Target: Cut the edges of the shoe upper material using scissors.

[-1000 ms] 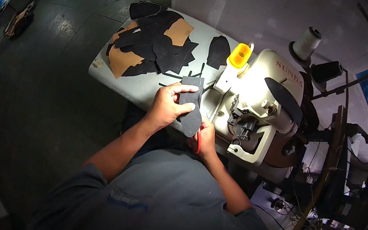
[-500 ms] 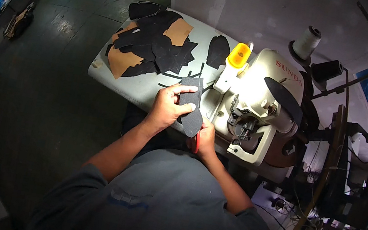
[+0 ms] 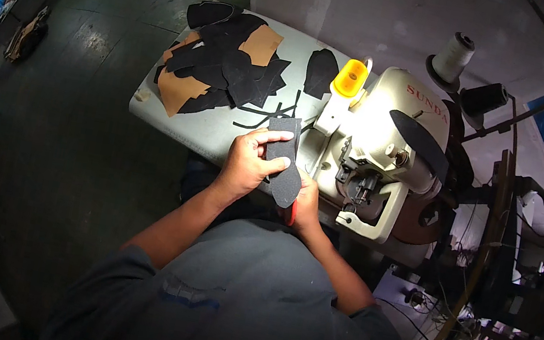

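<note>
My left hand [image 3: 248, 162] pinches a dark cut piece of material [image 3: 284, 161] by its left edge, thumb and fingers on top. My right hand [image 3: 306, 201] sits under the piece's lower end and grips a red-handled tool [image 3: 290, 213], most of it hidden by the piece. Both hands hover at the near edge of the white worktable [image 3: 199, 131], just left of the cream sewing machine [image 3: 381, 149].
A heap of black and tan cut pieces [image 3: 224, 70] lies on the table's far left. A lone black piece [image 3: 321, 71] and a yellow cup [image 3: 349, 78] stand beside the machine. A thread cone [image 3: 452, 56] rises behind it. Dark floor lies to the left.
The hands and the dark piece have stayed almost in place; my left fingers shifted slightly on the piece's edge.
</note>
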Demonstrator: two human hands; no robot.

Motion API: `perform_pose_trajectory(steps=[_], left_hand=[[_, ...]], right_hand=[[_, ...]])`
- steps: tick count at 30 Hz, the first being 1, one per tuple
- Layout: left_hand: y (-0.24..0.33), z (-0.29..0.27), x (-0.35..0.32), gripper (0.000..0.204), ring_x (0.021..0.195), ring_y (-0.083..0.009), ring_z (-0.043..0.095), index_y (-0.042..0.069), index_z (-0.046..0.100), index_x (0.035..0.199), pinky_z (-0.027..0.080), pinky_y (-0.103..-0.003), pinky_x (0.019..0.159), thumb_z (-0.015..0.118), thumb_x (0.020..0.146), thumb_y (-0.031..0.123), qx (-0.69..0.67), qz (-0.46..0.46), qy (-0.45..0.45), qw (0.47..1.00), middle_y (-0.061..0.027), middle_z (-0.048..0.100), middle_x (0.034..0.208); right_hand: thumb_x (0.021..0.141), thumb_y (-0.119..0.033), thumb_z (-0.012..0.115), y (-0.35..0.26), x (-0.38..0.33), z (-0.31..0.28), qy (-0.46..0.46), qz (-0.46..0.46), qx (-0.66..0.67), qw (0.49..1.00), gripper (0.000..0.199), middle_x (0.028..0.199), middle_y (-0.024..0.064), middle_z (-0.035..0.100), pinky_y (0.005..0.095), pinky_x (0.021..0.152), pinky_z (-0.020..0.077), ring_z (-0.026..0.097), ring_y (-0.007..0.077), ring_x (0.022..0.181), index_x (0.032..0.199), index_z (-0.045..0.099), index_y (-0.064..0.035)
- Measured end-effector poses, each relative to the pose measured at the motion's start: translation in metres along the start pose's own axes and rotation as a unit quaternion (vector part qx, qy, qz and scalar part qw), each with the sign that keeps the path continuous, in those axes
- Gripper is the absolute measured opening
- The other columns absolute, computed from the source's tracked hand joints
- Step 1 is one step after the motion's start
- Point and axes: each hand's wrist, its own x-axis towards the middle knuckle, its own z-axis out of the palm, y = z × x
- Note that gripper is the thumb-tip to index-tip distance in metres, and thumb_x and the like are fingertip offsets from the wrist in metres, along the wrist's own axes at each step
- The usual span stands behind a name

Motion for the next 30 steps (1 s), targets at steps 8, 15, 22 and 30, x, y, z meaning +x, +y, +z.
perform_pose_trajectory(steps=[8,15,22,30], left_hand=[[-0.002,-0.005,0.006,0.041,0.107,-0.0138,0.071,-0.004,0.074,0.129,0.059,-0.028,0.095,0.081,0.088,-0.007,0.002,-0.017,0.000,1.000,-0.0054,0.068,0.113],[-0.002,-0.016,0.030,0.024,0.098,-0.0112,0.071,-0.004,0.078,0.114,0.058,-0.025,0.089,0.082,0.090,-0.003,0.041,0.034,0.023,0.998,-0.0072,0.077,0.109],[0.000,-0.016,0.028,0.025,0.091,-0.0095,0.072,-0.004,0.078,0.113,0.060,-0.024,0.082,0.082,0.089,-0.003,0.145,0.019,-0.001,0.989,-0.0068,0.078,0.105],[-0.005,-0.021,0.032,0.026,0.089,-0.0095,0.072,-0.004,0.078,0.114,0.060,-0.025,0.081,0.082,0.088,-0.004,0.148,0.016,-0.012,0.989,-0.0074,0.078,0.104]], right_hand=[[0.099,-0.005,0.076,-0.004,-0.003,-0.010,-0.009,0.066,-0.001,0.998,0.029,0.112,0.0058,0.078,0.0290,0.087,0.0578,0.072,0.0121,0.097,0.127,0.073,0.0019],[0.099,-0.005,0.076,0.003,-0.001,-0.003,-0.040,-0.002,0.031,0.999,0.031,0.112,0.0057,0.078,0.0285,0.087,0.0575,0.072,0.0117,0.097,0.129,0.072,0.0020],[0.099,-0.006,0.072,0.001,0.001,-0.004,0.022,-0.025,-0.032,0.999,0.028,0.106,0.0033,0.077,0.0268,0.080,0.0556,0.070,0.0088,0.090,0.126,0.074,0.0005],[0.100,-0.008,0.070,-0.004,0.000,0.000,-0.005,-0.016,-0.010,1.000,0.026,0.100,0.0009,0.077,0.0233,0.072,0.0540,0.069,0.0069,0.082,0.124,0.074,0.0002]])
